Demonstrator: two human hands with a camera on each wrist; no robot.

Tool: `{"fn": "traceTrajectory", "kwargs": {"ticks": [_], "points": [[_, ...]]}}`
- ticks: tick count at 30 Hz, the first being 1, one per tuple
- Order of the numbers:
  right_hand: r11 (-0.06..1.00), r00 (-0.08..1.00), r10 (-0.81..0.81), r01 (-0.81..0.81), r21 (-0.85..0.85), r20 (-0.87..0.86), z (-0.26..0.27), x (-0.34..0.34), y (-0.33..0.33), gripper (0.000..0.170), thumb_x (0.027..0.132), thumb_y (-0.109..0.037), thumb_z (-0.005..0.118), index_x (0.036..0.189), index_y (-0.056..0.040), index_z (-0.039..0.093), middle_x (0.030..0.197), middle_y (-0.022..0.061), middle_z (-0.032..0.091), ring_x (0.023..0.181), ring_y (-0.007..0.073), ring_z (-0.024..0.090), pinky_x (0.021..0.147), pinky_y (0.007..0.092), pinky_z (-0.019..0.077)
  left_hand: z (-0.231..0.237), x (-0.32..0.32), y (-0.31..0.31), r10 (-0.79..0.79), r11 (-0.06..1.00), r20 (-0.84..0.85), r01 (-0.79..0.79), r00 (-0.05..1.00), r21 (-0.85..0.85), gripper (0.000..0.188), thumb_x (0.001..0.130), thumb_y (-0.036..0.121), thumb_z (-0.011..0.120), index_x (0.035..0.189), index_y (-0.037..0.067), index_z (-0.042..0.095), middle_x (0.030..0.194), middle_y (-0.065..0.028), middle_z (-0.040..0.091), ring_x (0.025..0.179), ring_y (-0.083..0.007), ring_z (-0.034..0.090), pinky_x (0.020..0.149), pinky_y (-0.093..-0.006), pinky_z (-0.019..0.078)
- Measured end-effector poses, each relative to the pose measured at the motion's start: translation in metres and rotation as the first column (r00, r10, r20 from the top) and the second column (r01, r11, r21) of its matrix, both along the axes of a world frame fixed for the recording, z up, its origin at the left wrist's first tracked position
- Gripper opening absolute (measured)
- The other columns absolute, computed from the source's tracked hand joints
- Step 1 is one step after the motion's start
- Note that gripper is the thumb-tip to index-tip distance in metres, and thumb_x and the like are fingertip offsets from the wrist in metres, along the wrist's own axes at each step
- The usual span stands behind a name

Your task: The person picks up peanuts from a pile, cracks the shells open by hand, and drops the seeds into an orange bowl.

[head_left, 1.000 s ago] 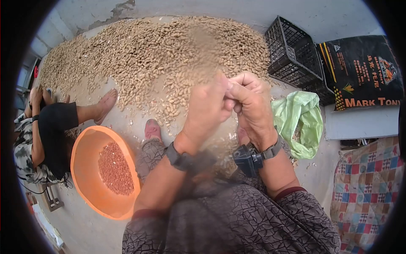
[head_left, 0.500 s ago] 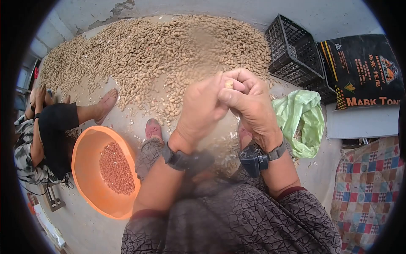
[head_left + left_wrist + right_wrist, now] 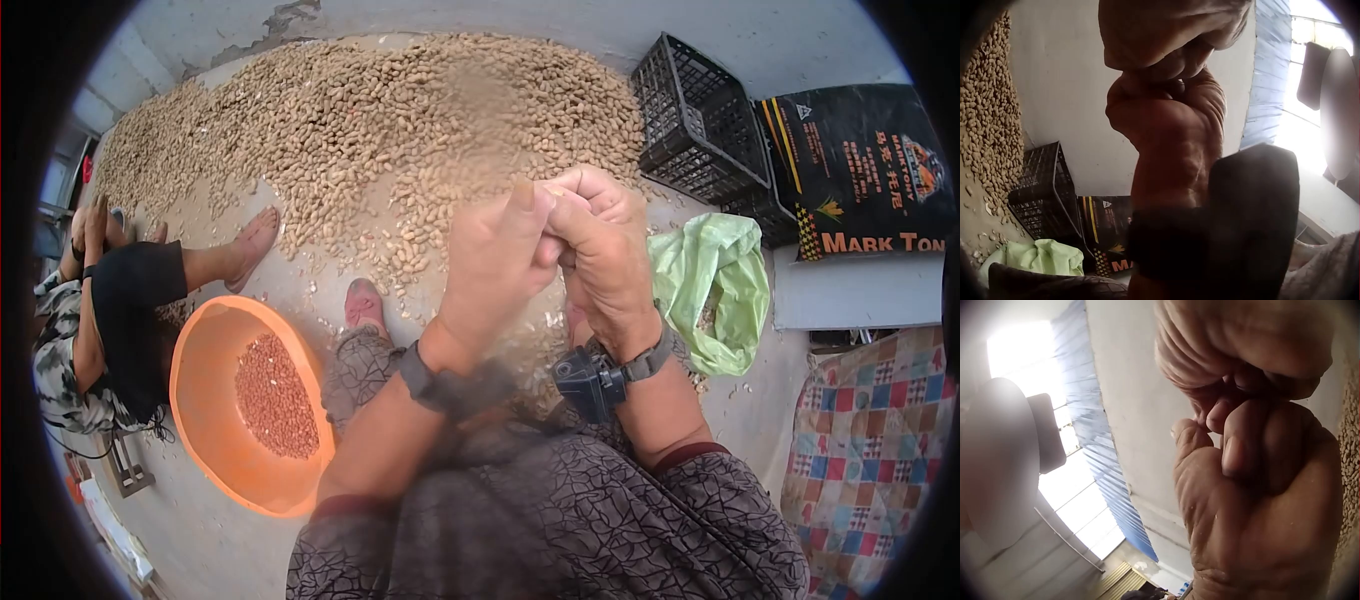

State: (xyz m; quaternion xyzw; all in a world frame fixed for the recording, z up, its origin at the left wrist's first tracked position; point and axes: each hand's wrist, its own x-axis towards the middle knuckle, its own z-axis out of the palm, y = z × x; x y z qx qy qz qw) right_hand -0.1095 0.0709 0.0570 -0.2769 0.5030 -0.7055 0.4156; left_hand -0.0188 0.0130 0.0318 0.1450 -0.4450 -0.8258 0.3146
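Peanuts (image 3: pixel 370 130) lie heaped beyond 2 hands (image 3: pixel 605 245), curled and touching, though whether they hold anything I cannot tell.

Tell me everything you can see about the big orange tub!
The tub is orange, wide-mouthed and smooth, with a rim round the top, and looks like plastic. It stands on the floor to the person's left. Reddish shelled peanuts lie inside, leaving some of its wall bare. Its rim is near a trouser leg; I can't tell if they touch. The left hand and right hand are away from it.
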Motion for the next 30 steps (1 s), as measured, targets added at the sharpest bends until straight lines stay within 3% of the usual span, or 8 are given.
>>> {"fn": "traceTrajectory", "kwargs": {"ticks": [10, 12, 13, 14, 15, 21, 26, 30], "points": [[1.000, 0.999, 0.021, -0.020, -0.017, 0.027, -0.007, -0.007, -0.009, 0.016, 0.082, -0.009, 0.064, 0.075, 0.0029, 0.055, 0.060, 0.0076, 0.058, 0.051, 0.0095, 0.056, 0.043, 0.0183, 0.0416, -0.009, -0.007, -0.002, 0.105, 0.994, 0.052, -0.104, 0.993, -0.012, 0.052, 0.096, 0.043, 0.035, 0.092, -0.003, 0.059, 0.059, 0.0014, 0.045, 0.044, -0.0042, 0.035, 0.038, -0.0174, 0.0245], [0.998, 0.997, 0.059, -0.057, -0.032, 0.055, -0.007, -0.008, -0.009, 0.017, 0.082, -0.009, 0.064, 0.076, 0.0027, 0.055, 0.060, 0.0078, 0.058, 0.051, 0.0103, 0.057, 0.042, 0.0176, 0.0416, -0.008, -0.007, -0.006, 0.279, 0.910, 0.247, -0.174, 0.928, -0.376, 0.037, 0.097, 0.029, 0.041, 0.075, 0.002, 0.054, 0.059, 0.0029, 0.045, 0.046, -0.0038, 0.038, 0.042, -0.0189, 0.0281], [0.995, 0.994, 0.086, -0.082, -0.056, 0.061, -0.005, -0.006, -0.010, 0.016, 0.081, -0.011, 0.065, 0.078, 0.0025, 0.056, 0.061, 0.0075, 0.059, 0.051, 0.0101, 0.057, 0.042, 0.0168, 0.0414, -0.008, -0.005, -0.009, 0.271, 0.916, 0.257, -0.167, 0.928, -0.364, 0.037, 0.097, 0.029, 0.041, 0.075, 0.002, 0.054, 0.059, 0.0029, 0.045, 0.046, -0.0038, 0.038, 0.042, -0.0189, 0.0281], [0.991, 0.992, 0.113, -0.107, -0.080, 0.064, -0.004, -0.006, -0.009, 0.017, 0.081, -0.012, 0.066, 0.081, 0.0024, 0.057, 0.062, 0.0072, 0.060, 0.052, 0.0100, 0.058, 0.042, 0.0161, 0.0413, -0.006, -0.004, -0.013, 0.070, 0.997, 0.092, -0.066, 0.993, -0.050, 0.034, 0.097, 0.027, 0.041, 0.078, 0.001, 0.055, 0.060, 0.0029, 0.045, 0.046, -0.0036, 0.037, 0.041, -0.0186, 0.0274], [0.992, 0.992, 0.108, -0.103, -0.067, 0.067, -0.004, -0.007, -0.009, 0.017, 0.081, -0.012, 0.066, 0.081, 0.0024, 0.057, 0.062, 0.0072, 0.060, 0.052, 0.0100, 0.058, 0.042, 0.0161, 0.0413, -0.005, -0.001, -0.014, -0.071, 0.965, -0.134, 0.102, 0.988, 0.241, 0.032, 0.097, 0.025, 0.042, 0.082, 0.000, 0.056, 0.060, 0.0028, 0.045, 0.045, -0.0034, 0.036, 0.041, -0.0184, 0.0268], [0.993, 0.993, 0.024, -0.037, -0.110, -0.113, -0.012, -0.001, -0.007, 0.022, 0.080, -0.016, 0.068, 0.094, 0.0000, 0.061, 0.070, 0.0032, 0.064, 0.056, 0.0026, 0.054, 0.045, 0.0145, 0.0326, -0.009, 0.004, -0.021, -0.025, 0.941, -0.227, 0.100, 0.974, 0.324, 0.021, 0.093, 0.019, 0.050, 0.087, 0.002, 0.059, 0.065, 0.0017, 0.049, 0.047, -0.0033, 0.036, 0.041, -0.0170, 0.0277], [0.983, 0.962, -0.113, 0.072, -0.167, -0.248, -0.010, 0.012, -0.005, 0.009, 0.081, 0.001, 0.063, 0.088, 0.0056, 0.061, 0.071, 0.0087, 0.064, 0.064, 0.0102, 0.062, 0.059, 0.0205, 0.0518, -0.010, 0.012, -0.025, -0.149, 0.903, -0.191, 0.212, 0.970, 0.374, 0.023, 0.091, 0.023, 0.054, 0.078, 0.004, 0.054, 0.065, 0.0009, 0.048, 0.047, -0.0038, 0.039, 0.041, -0.0169, 0.0283], [0.982, 0.923, -0.132, 0.071, -0.176, -0.362, -0.014, 0.012, -0.006, 0.012, 0.083, -0.007, 0.063, 0.087, 0.0046, 0.062, 0.071, 0.0076, 0.063, 0.057, 0.0066, 0.057, 0.051, 0.0172, 0.0461, -0.001, 0.020, -0.025, -0.202, 0.922, -0.051, 0.208, 0.978, 0.326, 0.029, 0.092, 0.027, 0.052, 0.081, 0.001, 0.057, 0.062, 0.0022, 0.047, 0.046, -0.0037, 0.038, 0.041, -0.0173, 0.0297]]}}
